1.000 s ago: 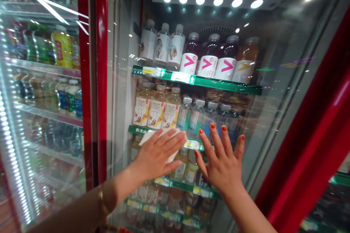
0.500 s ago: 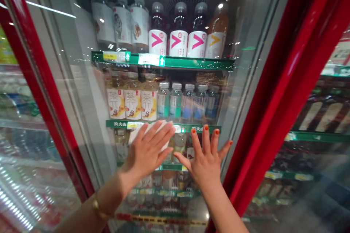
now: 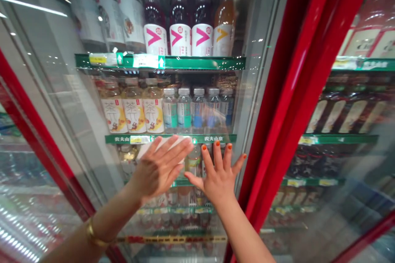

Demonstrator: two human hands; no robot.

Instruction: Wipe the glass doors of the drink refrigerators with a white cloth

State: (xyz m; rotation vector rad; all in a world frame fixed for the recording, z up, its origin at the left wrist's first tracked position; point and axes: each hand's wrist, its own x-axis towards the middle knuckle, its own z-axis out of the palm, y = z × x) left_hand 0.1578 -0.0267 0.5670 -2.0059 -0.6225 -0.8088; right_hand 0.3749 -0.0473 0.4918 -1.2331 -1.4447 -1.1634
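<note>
In the head view, the framing has swung towards the right: compared with the earlier pictures, more of the neighbouring cooler has been brought in beyond the thick red frame, and the bottles with pink marks are now seen further left. The fingertips of the right hand, which were seen against the second row of bottles a second ago, are now seen just below the middle green strip. Since the viewpoint has moved too, how far either hand has been slid cannot be told; contact with the glass door appears to have been kept.

The white cloth is found under the left hand, apparently pressed against the glass. It is only partly shown: a pale, flat piece, its edges seen past the fingers, while its middle is covered. Whether it is made of fabric or paper cannot be told. It is not clutched; the left grip is laid flat, with the fingers stretched out. The right grip is spread wide beside it, with nothing held. A gold bracelet is worn on the left wrist.
</note>
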